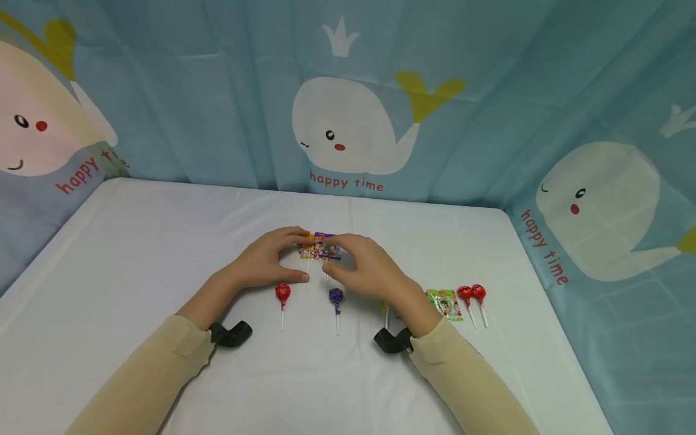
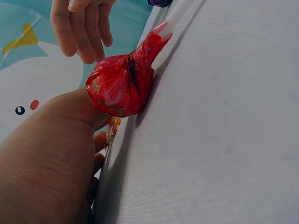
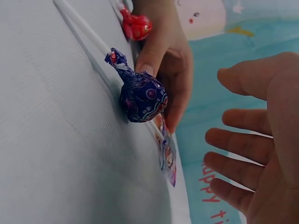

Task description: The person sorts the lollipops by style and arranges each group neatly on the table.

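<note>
The left hand is curving about a flat orange lollipop, thumb and fingers parted; whether it is touching the wrapper is unclear. The right hand is hovering with fingers spread by a flat purple lollipop, which is lying just right of the orange one. Nearer on the table, a round red lollipop is lying left of a round purple lollipop.
</note>
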Action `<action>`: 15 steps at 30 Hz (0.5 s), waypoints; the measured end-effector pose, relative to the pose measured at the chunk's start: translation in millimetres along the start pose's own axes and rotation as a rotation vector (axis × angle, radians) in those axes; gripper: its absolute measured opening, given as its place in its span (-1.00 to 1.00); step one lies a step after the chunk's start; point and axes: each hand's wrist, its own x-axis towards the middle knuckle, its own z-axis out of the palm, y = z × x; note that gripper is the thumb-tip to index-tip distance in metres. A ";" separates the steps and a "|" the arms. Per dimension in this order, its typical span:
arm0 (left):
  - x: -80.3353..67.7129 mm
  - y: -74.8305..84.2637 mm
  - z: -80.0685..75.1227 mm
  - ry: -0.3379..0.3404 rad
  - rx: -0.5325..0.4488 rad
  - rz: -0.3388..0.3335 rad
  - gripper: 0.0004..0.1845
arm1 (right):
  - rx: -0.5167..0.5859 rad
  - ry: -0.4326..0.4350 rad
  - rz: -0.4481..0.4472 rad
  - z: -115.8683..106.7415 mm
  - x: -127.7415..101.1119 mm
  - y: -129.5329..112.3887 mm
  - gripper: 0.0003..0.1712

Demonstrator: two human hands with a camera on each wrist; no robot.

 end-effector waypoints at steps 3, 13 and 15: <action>0.7 0.1 0.7 -0.004 0.004 0.003 -0.14 | -0.007 0.007 -0.024 -1.3 -3.1 -0.8 -0.39; 0.8 -0.7 1.4 -0.002 0.014 0.003 -0.14 | -0.026 0.015 -0.070 -2.2 -14.8 -0.4 -0.43; 0.3 -1.0 1.3 -0.003 0.017 -0.003 -0.14 | -0.031 0.016 -0.066 -2.7 -17.8 -0.6 -0.42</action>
